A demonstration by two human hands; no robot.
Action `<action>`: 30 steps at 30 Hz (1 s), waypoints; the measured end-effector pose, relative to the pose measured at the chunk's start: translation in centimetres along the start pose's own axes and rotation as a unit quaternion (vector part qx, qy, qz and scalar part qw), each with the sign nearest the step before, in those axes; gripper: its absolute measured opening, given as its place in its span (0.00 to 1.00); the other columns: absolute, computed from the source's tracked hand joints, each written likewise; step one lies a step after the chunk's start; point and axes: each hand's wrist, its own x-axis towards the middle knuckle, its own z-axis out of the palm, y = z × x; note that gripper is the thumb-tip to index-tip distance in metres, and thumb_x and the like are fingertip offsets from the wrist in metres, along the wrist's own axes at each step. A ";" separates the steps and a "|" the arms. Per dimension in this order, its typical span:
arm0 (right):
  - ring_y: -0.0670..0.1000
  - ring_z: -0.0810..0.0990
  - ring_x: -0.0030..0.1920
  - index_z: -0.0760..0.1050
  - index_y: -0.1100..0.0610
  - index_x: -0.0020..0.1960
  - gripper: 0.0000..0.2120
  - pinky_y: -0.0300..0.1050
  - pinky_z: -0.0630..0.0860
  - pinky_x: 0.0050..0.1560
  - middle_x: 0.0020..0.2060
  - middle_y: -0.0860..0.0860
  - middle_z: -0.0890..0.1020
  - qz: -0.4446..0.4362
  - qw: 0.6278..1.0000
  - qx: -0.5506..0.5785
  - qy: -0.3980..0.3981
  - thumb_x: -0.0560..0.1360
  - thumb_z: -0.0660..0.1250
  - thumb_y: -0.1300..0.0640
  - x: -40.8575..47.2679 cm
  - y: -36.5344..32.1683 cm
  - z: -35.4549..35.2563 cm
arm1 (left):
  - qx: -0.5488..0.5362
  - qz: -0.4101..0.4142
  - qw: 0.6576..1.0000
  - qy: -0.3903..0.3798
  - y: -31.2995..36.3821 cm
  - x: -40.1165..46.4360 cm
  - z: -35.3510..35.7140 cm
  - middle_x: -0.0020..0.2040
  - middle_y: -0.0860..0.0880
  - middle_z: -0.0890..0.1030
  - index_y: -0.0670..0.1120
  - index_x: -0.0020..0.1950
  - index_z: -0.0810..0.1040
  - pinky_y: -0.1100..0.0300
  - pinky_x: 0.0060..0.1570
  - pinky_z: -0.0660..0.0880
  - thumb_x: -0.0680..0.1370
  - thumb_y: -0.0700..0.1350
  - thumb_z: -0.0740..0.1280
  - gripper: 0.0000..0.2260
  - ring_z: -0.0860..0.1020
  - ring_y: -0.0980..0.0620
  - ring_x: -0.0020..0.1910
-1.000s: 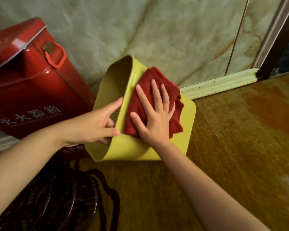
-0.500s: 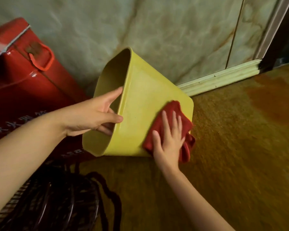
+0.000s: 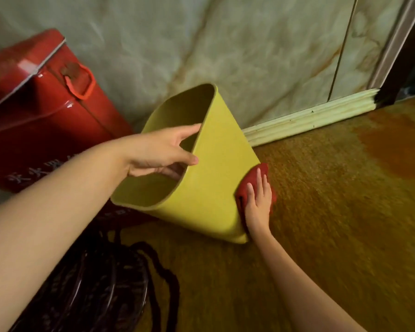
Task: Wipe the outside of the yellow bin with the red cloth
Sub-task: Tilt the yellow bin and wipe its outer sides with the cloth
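The yellow bin [image 3: 213, 168] is tipped on its side over the brown floor, its mouth facing left and toward me. My left hand [image 3: 161, 152] grips the rim, thumb on the outside and fingers curled inside the opening. The red cloth [image 3: 250, 180] is pressed against the bin's bottom end at the right, mostly hidden behind the bin's edge and my fingers. My right hand [image 3: 258, 203] lies flat on the cloth with its fingers spread, holding it against the bin.
A red metal box [image 3: 46, 121] with a red handle and white characters stands at the left against the marbled wall [image 3: 249, 44]. A dark wire fan guard with a cord [image 3: 101, 291] lies on the floor at the lower left. A pale skirting board [image 3: 309, 118] runs behind.
The cloth and my right hand slid from the bin's upper side down and around to its bottom end. My left hand has turned the bin so its mouth faces me more.
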 end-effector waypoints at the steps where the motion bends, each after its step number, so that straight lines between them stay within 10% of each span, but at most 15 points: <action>1: 0.51 0.47 0.77 0.52 0.43 0.73 0.23 0.59 0.44 0.74 0.77 0.50 0.53 0.004 1.000 0.017 0.006 0.80 0.52 0.47 -0.6 -0.1 -0.1 | 0.016 0.011 1.000 0.013 0.3 0.9 0.3 0.43 0.54 0.84 0.66 0.60 0.63 0.65 0.38 0.77 0.75 0.36 0.61 0.25 0.80 0.58 0.36; 4: 0.47 0.44 0.77 0.50 0.37 0.71 0.22 0.51 0.42 0.75 0.77 0.47 0.51 -0.084 0.996 0.037 0.001 0.78 0.50 0.42 -2.8 -1.9 0.0 | 0.038 0.087 0.994 0.051 -0.1 1.9 1.8 0.53 0.56 0.79 0.51 0.70 0.61 0.71 0.44 0.75 0.76 0.39 0.60 0.23 0.79 0.66 0.41; 7: 0.42 0.44 0.76 0.46 0.33 0.69 0.24 0.47 0.42 0.74 0.76 0.41 0.50 -0.159 0.985 0.055 -0.032 0.75 0.47 0.37 -4.2 -4.2 0.7 | 0.106 0.073 0.991 0.020 -1.1 -0.3 0.4 0.52 0.62 0.81 0.60 0.68 0.60 0.73 0.48 0.73 0.70 0.52 0.69 0.29 0.78 0.67 0.48; 9: 0.39 0.42 0.75 0.43 0.34 0.70 0.25 0.52 0.42 0.74 0.75 0.38 0.48 -0.164 0.984 0.050 -0.040 0.76 0.47 0.37 -4.5 -5.6 1.6 | 0.337 0.046 0.940 0.024 -2.4 -3.7 -1.5 0.48 0.69 0.78 0.68 0.57 0.66 0.79 0.44 0.66 0.65 0.54 0.72 0.24 0.75 0.71 0.48; 12: 0.40 0.40 0.75 0.41 0.41 0.73 0.28 0.59 0.42 0.76 0.76 0.41 0.45 -0.124 0.992 0.033 -0.008 0.76 0.47 0.40 -5.1 -6.6 2.7 | 0.551 0.071 0.828 0.072 -4.8 -5.7 -2.4 0.31 0.56 0.77 0.54 0.28 0.64 0.64 0.32 0.59 0.71 0.44 0.68 0.16 0.78 0.52 0.37; 17: 0.44 0.47 0.76 0.49 0.53 0.75 0.28 0.53 0.47 0.77 0.75 0.44 0.51 -0.214 0.975 0.051 0.013 0.78 0.48 0.45 -4.5 -10.0 1.8 | 0.472 0.141 0.863 0.114 -4.0 -3.5 -0.4 0.25 0.51 0.68 0.52 0.29 0.61 0.61 0.29 0.61 0.70 0.41 0.67 0.17 0.70 0.56 0.29; 22: 0.47 0.61 0.74 0.62 0.58 0.72 0.23 0.51 0.55 0.75 0.70 0.48 0.64 -0.425 0.904 0.040 -0.023 0.78 0.51 0.52 -0.2 -14.1 -0.9 | 0.245 0.144 0.958 0.041 -1.1 -1.5 0.7 0.45 0.33 0.80 0.39 0.50 0.74 0.50 0.43 0.75 0.72 0.32 0.62 0.09 0.79 0.46 0.41; 26: 0.45 0.62 0.72 0.65 0.53 0.70 0.22 0.44 0.53 0.75 0.69 0.47 0.68 -0.325 0.940 0.019 -0.101 0.78 0.52 0.50 2.7 -12.5 -1.7 | 0.278 0.110 0.954 -0.011 -1.3 -2.4 -1.7 0.46 0.61 0.80 0.57 0.51 0.75 0.71 0.47 0.73 0.72 0.37 0.67 0.16 0.77 0.64 0.47; 30: 0.49 0.65 0.71 0.66 0.49 0.70 0.19 0.39 0.56 0.68 0.71 0.51 0.70 -0.184 0.973 0.022 -0.139 0.79 0.54 0.50 3.8 -8.8 -1.5 | 0.401 0.091 0.905 0.108 -3.6 -4.4 -2.4 0.25 0.54 0.67 0.48 0.28 0.66 0.68 0.28 0.61 0.73 0.47 0.65 0.15 0.64 0.60 0.26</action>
